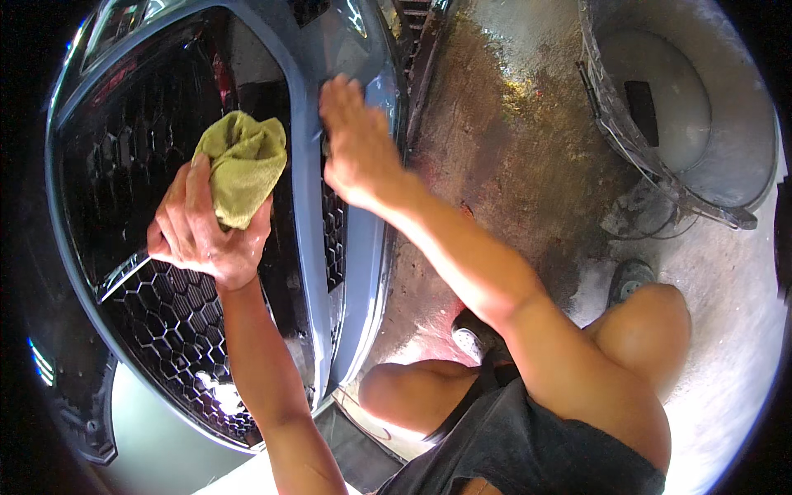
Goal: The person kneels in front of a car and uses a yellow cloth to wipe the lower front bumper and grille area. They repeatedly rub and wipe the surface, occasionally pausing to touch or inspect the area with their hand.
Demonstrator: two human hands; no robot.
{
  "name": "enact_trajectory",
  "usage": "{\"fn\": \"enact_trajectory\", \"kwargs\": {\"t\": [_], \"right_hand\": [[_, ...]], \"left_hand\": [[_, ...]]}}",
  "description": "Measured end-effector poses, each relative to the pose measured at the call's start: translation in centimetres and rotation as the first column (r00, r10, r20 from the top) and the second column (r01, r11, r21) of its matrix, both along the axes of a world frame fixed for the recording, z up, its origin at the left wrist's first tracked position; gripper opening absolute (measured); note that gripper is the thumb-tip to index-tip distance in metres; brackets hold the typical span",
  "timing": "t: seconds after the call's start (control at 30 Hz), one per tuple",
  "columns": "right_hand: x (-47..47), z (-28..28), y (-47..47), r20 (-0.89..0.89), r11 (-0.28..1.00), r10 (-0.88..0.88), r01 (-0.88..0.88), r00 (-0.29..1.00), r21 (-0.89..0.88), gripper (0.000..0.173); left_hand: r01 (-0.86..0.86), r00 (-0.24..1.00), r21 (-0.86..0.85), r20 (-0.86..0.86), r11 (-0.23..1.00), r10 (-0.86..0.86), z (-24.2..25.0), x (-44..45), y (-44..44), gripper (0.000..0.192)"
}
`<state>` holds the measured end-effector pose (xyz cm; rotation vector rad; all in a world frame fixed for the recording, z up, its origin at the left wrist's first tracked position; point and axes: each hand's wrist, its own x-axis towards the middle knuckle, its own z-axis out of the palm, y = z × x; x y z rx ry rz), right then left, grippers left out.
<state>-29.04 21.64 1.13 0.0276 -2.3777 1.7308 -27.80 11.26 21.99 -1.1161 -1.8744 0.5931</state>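
Note:
A car's front bumper (304,185) with blue-grey painted surfaces and a black honeycomb grille (179,322) fills the left side. My left hand (207,229) grips a folded yellow-green cloth (247,176) in front of the grille. Farther right, my right hand (359,145) is over the painted bumper strip beside the narrow lower honeycomb opening; it is blurred. Its fingers look close together, pointing up and away from me, and their undersides are hidden. Whether that palm presses on the paint or covers something cannot be told.
Stained concrete floor (495,154) lies right of the bumper. A large round grey tub (742,154) stands at the upper right, with a dark curved part (674,192) along its near edge. My bent knees and dark shoes are below, close to the bumper's lower edge.

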Motion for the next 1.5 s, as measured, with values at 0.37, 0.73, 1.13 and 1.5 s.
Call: {"fn": "enact_trajectory", "kwargs": {"t": [0.37,0.73,1.13,1.5], "right_hand": [[0.2,1.1,2.6,0.020,0.995,0.055,-0.057,0.998,0.080,0.090],[1.4,1.4,0.4,-0.039,0.975,0.045,-0.053,0.998,-0.215,0.091],[1.4,1.0,-0.5,-0.033,0.983,0.003,-0.009,0.999,-0.185,0.095],[3.5,2.6,-1.3,-0.011,0.975,0.044,-0.046,0.999,-0.218,0.099]], "left_hand": [[-0.015,0.999,-0.004,0.031,1.000,0.015,0.0,0.0,-0.2,0.066],[0.011,1.000,0.011,0.006,1.000,-0.011,-0.1,-0.1,0.0,0.065],[-0.010,1.000,-0.004,0.008,1.000,0.010,-0.1,-0.3,-0.3,0.065],[-0.010,0.999,0.011,0.041,1.000,0.009,0.1,-0.4,-0.6,0.068]]}}
